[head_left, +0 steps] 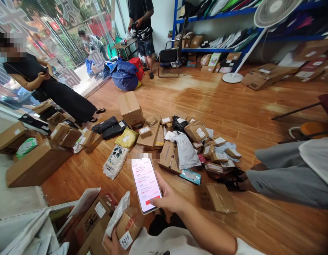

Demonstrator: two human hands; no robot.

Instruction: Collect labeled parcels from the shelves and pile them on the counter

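Observation:
My right hand (168,196) is closed around a smartphone (143,186). Its bright screen shows a list, and my thumb rests near a red button at the bottom. Low in the view, my left hand (113,245) is closed on a cardboard box (131,224) with a white label reading 5015. A white plastic mailer (118,211) is pressed against the box's left side, apparently in the same grip. Just beyond the phone, a printed plastic parcel (116,160) and a blue box (190,176) lie on the floor.
A heap of parcels (189,150) covers the middle floor, with more boxes (39,163) on the left. A lone carton (217,197) lies near a seated person's legs (281,173). Two people stand farther back. Blue shelves (219,16) and a fan (275,14) are behind.

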